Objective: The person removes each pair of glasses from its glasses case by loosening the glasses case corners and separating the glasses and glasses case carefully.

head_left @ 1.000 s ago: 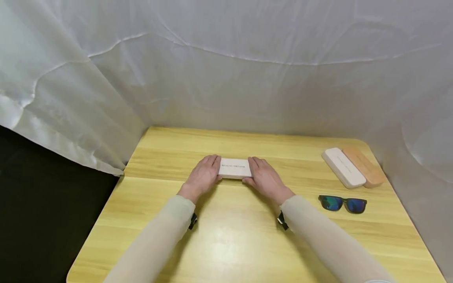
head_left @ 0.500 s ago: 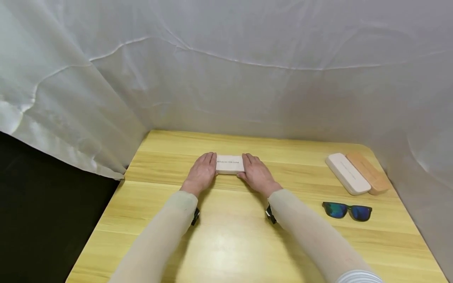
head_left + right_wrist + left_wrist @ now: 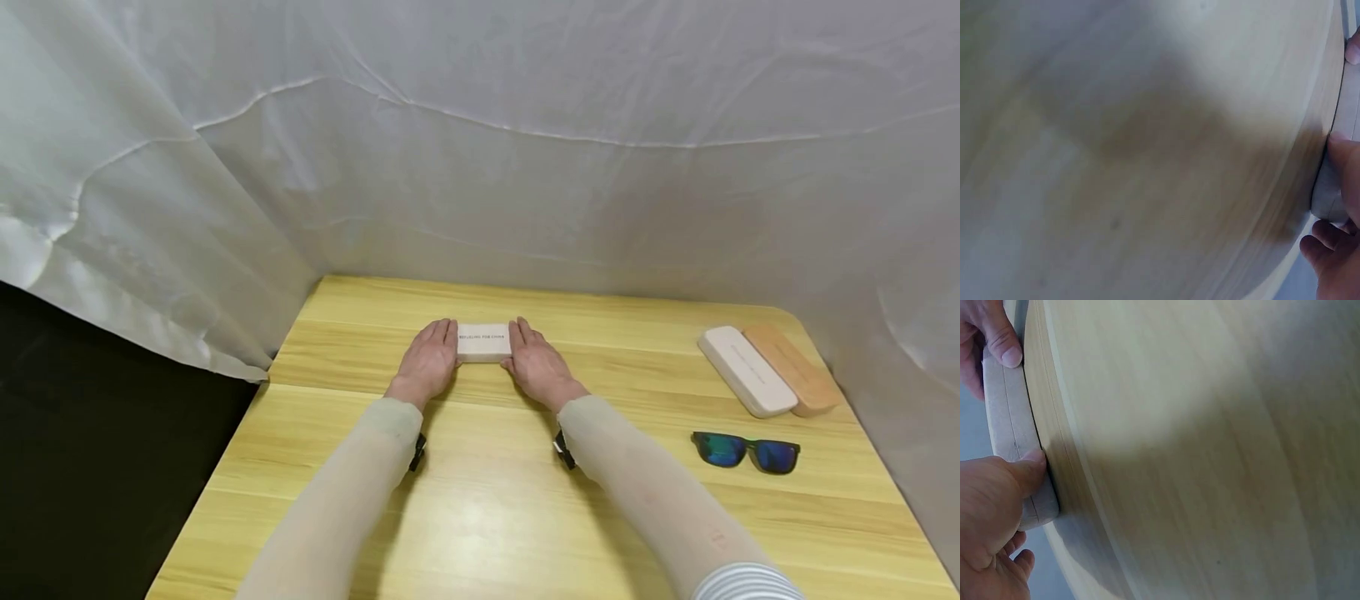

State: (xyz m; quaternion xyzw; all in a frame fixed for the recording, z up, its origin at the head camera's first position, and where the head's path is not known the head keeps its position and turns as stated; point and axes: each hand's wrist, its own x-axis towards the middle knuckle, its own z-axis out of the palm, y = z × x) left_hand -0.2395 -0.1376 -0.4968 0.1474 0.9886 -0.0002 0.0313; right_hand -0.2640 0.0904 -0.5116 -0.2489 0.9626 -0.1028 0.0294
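In the head view a white glasses case point(image 3: 483, 343) with dark lettering on its lid lies crosswise on the table. My left hand point(image 3: 427, 358) grips its left end and my right hand point(image 3: 538, 360) its right end. Both thumbs press the near side; the fingers reach over the ends toward the back. From the left wrist, the case point(image 3: 1013, 419) shows a seam along its side, with the left thumb point(image 3: 1032, 469) across it. At the right wrist view's edge, part of the case point(image 3: 1329, 187) appears under the right thumb point(image 3: 1342, 150).
Toward the right lie a second white glasses case point(image 3: 747, 372) and an orange case point(image 3: 795, 371), side by side. Dark sunglasses point(image 3: 746, 452) with blue-green lenses sit nearer on the wooden table point(image 3: 480, 517). Grey cloth point(image 3: 480, 183) hangs behind the table.
Both hands and the held case have moved slightly left and farther back across the table. The head view has shifted a little. The sunglasses and other cases stay put on the table.
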